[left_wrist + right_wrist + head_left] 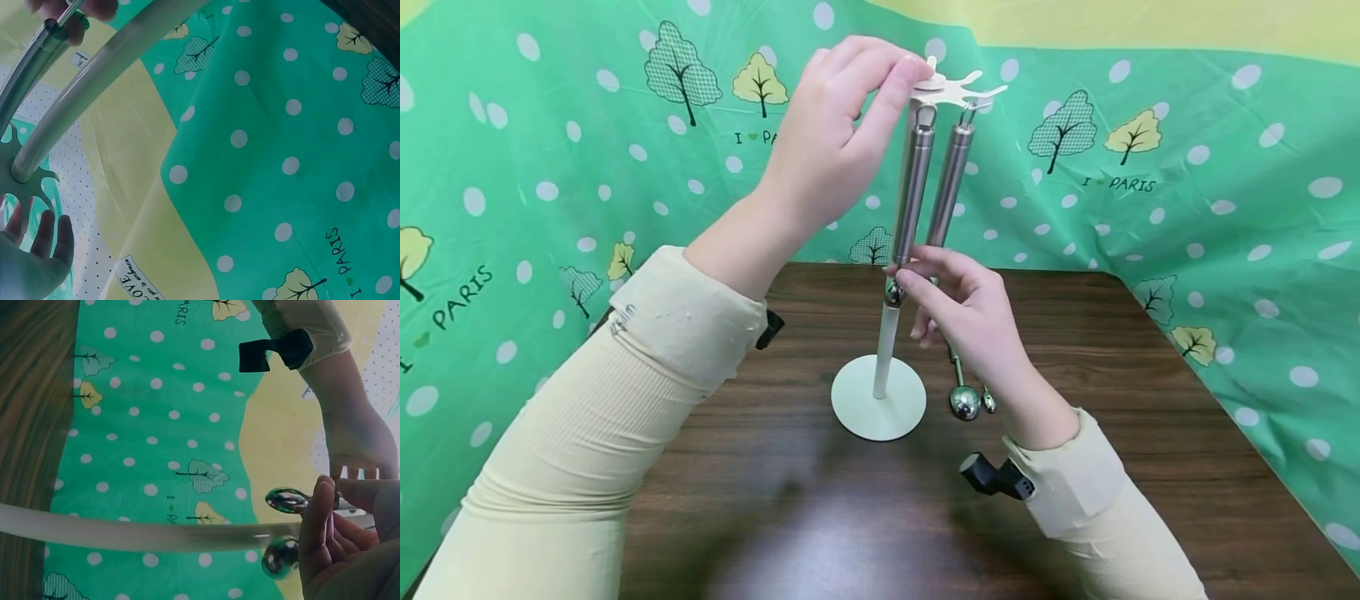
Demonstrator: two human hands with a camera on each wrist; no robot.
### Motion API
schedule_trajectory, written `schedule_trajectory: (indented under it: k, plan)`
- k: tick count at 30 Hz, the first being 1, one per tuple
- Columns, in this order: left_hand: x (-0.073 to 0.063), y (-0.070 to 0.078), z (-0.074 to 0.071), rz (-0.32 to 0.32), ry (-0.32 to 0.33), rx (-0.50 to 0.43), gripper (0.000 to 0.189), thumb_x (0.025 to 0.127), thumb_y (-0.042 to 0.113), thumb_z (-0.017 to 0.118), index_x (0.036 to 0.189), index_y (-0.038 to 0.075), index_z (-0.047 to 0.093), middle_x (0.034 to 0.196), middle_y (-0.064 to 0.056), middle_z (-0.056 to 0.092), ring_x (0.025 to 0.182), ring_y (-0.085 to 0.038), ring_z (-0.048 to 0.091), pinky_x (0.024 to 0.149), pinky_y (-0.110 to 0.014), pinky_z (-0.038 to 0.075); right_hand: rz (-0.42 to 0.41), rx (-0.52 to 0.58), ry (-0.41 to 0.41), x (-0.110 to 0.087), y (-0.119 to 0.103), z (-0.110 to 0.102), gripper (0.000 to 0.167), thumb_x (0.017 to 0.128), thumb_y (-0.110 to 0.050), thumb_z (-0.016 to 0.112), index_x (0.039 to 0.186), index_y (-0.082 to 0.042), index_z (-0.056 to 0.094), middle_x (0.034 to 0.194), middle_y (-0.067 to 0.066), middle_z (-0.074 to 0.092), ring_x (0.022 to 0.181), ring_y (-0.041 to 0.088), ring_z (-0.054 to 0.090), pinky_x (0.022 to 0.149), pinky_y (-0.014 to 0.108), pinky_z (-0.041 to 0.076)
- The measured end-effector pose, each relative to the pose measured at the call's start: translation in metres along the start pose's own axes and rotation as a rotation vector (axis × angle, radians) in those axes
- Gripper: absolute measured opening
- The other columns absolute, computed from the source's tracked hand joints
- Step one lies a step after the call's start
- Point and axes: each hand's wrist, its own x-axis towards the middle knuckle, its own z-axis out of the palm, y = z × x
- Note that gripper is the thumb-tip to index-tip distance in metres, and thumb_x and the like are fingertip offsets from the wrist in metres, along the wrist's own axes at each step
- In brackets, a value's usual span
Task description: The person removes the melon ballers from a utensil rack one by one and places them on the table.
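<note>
A white stand [881,400] with a round base, a pole and a top of curved hooks stands upright on the table. At its top, my left hand [842,117] pinches the stand with thumb and fingertips. From the hooks hang two steel-handled utensils by wire loops, a nearer small metal scoop [916,187] and a second utensil [953,179] behind. My right hand [966,304] pinches the nearer scoop just below its handle. Small shiny rounded heads [281,556] show beside these fingers in the right wrist view. The second utensil's lower part is hidden behind my right hand.
A shiny spoon head [964,402] and a smaller one [988,403] show beyond my right wrist, partly covered; whether they lie or hang I cannot tell. Dark wooden table [752,483]; green patterned cloth [1217,167] surrounds its back and sides.
</note>
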Motion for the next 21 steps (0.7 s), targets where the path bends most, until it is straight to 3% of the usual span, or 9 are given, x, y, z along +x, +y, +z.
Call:
schedule_trajectory:
  k: [4, 9, 13, 21]
  plan:
    - [0.0, 0.0, -0.001, 0.013, 0.003, -0.001, 0.032, 0.105, 0.024, 0.044, 0.116, 0.013, 0.072, 0.118, 0.003, 0.069, 0.115, -0.007, 0.056, 0.098, -0.018, 0.032, -0.016, 0.054, -0.021, 0.001, -0.002, 0.005, 0.032, 0.095, -0.012, 0.064, 0.126, -0.003, 0.06, 0.091, -0.009, 0.071, 0.048, 0.012, 0.056, 0.049, 0.03, 0.053]
    - [0.002, -0.002, -0.004, -0.005, -0.025, 0.001, 0.033, 0.105, 0.023, 0.044, 0.119, 0.014, 0.072, 0.121, 0.004, 0.069, 0.114, -0.008, 0.055, 0.097, -0.019, 0.033, -0.093, 0.074, -0.045, -0.001, -0.004, 0.007, 0.015, 0.098, -0.009, 0.06, 0.108, 0.001, 0.061, 0.081, -0.001, 0.068, 0.046, 0.017, 0.053, 0.044, 0.03, 0.05]
    - [0.003, -0.003, -0.006, -0.047, -0.068, 0.007, 0.032, 0.105, 0.022, 0.044, 0.122, 0.014, 0.069, 0.125, 0.006, 0.068, 0.114, -0.009, 0.053, 0.099, -0.018, 0.032, -0.129, 0.068, -0.046, -0.003, -0.005, 0.006, 0.019, 0.099, -0.009, 0.059, 0.114, 0.001, 0.063, 0.08, 0.0, 0.066, 0.045, 0.018, 0.051, 0.042, 0.031, 0.047]
    - [0.003, -0.004, -0.005, -0.021, -0.079, 0.028, 0.032, 0.105, 0.018, 0.042, 0.122, 0.009, 0.067, 0.123, 0.004, 0.069, 0.113, -0.009, 0.056, 0.101, -0.018, 0.032, -0.253, 0.129, -0.032, -0.01, -0.009, 0.006, 0.025, 0.096, 0.001, 0.058, 0.119, 0.009, 0.061, 0.077, 0.0, 0.066, 0.043, 0.018, 0.049, 0.039, 0.029, 0.043]
